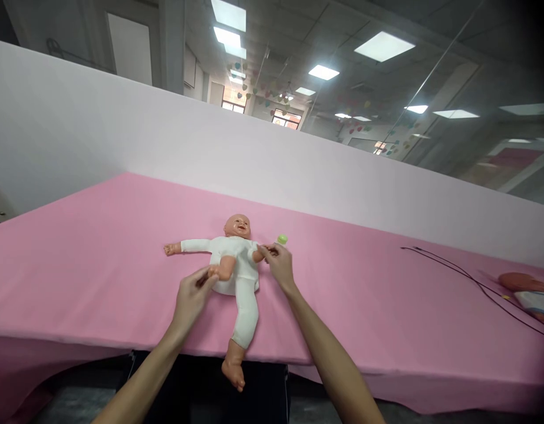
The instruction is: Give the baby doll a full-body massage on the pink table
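A baby doll (246, 268) in a white outfit lies on its back on the pink-covered table (342, 294), its head towards the wall. One of its legs is bent up across its body, and the foot is pinched in the fingers of my left hand (193, 296). My right hand (278, 263) has its fingers closed on the doll's arm at the right side of its chest. The other arm stretches out to the left, and the straight leg hangs its foot over the table's front edge. A small green item (282, 239) sits just beyond my right hand.
A second doll (526, 290) lies at the far right, with thin black cables (466, 275) running beside it. Behind the table stands a low white wall (272, 165) with glass above. The table's front edge is close to my body.
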Motion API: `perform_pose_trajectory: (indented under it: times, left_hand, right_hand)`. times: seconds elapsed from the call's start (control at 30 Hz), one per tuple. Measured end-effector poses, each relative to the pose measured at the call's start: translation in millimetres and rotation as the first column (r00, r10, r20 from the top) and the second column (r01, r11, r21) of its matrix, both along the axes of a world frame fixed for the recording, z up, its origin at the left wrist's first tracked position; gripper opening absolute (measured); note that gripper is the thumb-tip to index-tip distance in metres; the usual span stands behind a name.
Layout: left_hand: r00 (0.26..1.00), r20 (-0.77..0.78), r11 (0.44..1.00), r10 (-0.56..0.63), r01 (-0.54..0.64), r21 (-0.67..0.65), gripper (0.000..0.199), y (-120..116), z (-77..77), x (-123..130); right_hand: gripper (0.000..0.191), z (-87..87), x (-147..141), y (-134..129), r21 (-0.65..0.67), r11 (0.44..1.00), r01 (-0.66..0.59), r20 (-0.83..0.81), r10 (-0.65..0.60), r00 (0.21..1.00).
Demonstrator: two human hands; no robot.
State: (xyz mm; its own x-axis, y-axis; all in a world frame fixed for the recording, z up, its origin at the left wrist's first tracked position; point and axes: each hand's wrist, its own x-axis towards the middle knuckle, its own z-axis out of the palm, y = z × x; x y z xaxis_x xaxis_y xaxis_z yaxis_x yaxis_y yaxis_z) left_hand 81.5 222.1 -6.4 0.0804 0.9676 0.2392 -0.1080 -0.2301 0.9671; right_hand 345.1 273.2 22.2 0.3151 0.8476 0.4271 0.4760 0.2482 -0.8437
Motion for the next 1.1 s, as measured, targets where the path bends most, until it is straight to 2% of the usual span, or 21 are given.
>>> perform_pose_trajectory:
  times: [0.1, 0.17, 0.23, 0.3, 0.37, 0.43, 0.53, 0.6, 0.7, 0.77, 0.83, 0.9, 1.0, 1.1]
  left_hand:
    - [0.995, -0.095, 0.999, 0.016, -0.020, -0.048, 0.045, -56.9, -20.7, -32.3]
    - [0.990, -0.131, 0.995, 0.052, -0.062, -0.075, 0.047, -92.6, -42.7, -46.2]
    - [0.988, -0.147, 0.992, 0.042, -0.059, -0.112, 0.049, -117.0, -62.5, -50.9]
    - [0.988, -0.150, 0.990, 0.030, -0.050, -0.134, 0.051, -126.3, -71.1, -48.7]
    - [0.988, -0.151, 0.990, 0.043, -0.062, -0.124, 0.052, -119.9, -63.9, -43.5]
    - [0.987, -0.150, 0.994, 0.057, -0.071, -0.088, 0.050, -100.1, -43.9, -36.9]
    - [0.992, -0.119, 0.999, 0.050, -0.049, 0.007, 0.042, -53.2, -9.3, -21.9]
    - [0.995, -0.092, 0.998, 0.037, -0.032, 0.062, 0.041, -17.7, 4.7, -7.4]
    - [0.999, -0.033, 0.998, 0.013, -0.011, 0.061, 0.041, 26.1, 7.6, 15.1]
    - [1.000, 0.004, 0.999, 0.000, 0.000, 0.044, 0.042, 40.6, 4.2, 24.2]
    - [1.000, 0.009, 0.999, -0.014, 0.014, 0.043, 0.043, 39.2, 2.0, 24.3]
    - [1.000, -0.018, 0.999, -0.023, 0.024, 0.045, 0.043, 22.2, 0.8, 14.2]
    - [0.997, -0.079, 1.000, -0.005, 0.005, 0.005, 0.044, -24.2, -9.0, -14.5]
    - [0.990, -0.136, 0.996, 0.043, -0.052, -0.068, 0.045, -76.8, -37.8, -43.9]
  right_hand:
    - [0.051, -0.8, 44.4, 11.8, -0.057, 0.981, 0.185, -0.188, -0.193, 0.963]
    - [0.053, -14.5, 70.2, 15.3, -0.137, 0.949, 0.284, -0.277, -0.312, 0.909]
    - [0.054, -33.4, 86.4, 15.0, -0.224, 0.916, 0.333, -0.342, -0.394, 0.853]
    - [0.056, -46.6, 91.2, 12.4, -0.268, 0.899, 0.347, -0.383, -0.430, 0.817]
    - [0.055, -45.4, 85.0, 9.2, -0.233, 0.915, 0.329, -0.406, -0.399, 0.822]
    - [0.054, -30.0, 69.5, 5.9, -0.141, 0.951, 0.275, -0.384, -0.308, 0.870]
    - [0.051, -0.8, 34.0, -0.7, -0.011, 0.991, 0.137, -0.254, -0.135, 0.958]
    - [0.048, 7.6, 7.6, -7.0, 0.021, 1.000, 0.008, -0.108, -0.006, 0.994]
    - [0.043, 0.0, -23.4, -15.9, -0.009, 0.992, -0.123, 0.137, 0.123, 0.983]
    - [0.042, -7.2, -31.0, -17.2, -0.027, 0.990, -0.136, 0.218, 0.139, 0.966]
    - [0.042, -7.6, -25.3, -12.9, -0.029, 0.991, -0.133, 0.177, 0.136, 0.975]
    - [0.046, -1.9, -7.4, -3.8, -0.023, 0.996, -0.092, 0.053, 0.093, 0.994]
    - [0.049, 1.3, 33.6, 11.1, -0.038, 0.992, 0.117, -0.131, -0.121, 0.984]
    - [0.052, -16.9, 72.3, 17.8, -0.140, 0.940, 0.311, -0.191, -0.334, 0.923]
